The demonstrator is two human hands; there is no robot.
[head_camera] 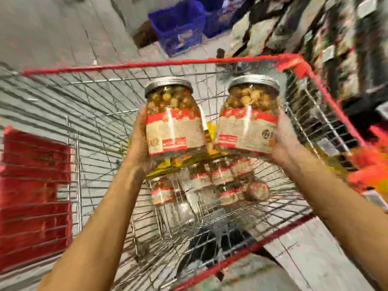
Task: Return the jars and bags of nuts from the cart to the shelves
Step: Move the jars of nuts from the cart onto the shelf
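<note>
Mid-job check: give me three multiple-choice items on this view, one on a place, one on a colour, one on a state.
1. Where is the left jar? A on a shelf; B held over the cart; C on the floor.
2. What colour is the right jar lid? A blue; B black; C silver.
3. What is the right hand doing? A gripping a jar; B hanging open; C pushing the cart.
Answers: B, the left hand holds it above the cart's wires; C, the lid is grey metal; A, it clasps the right jar.
</note>
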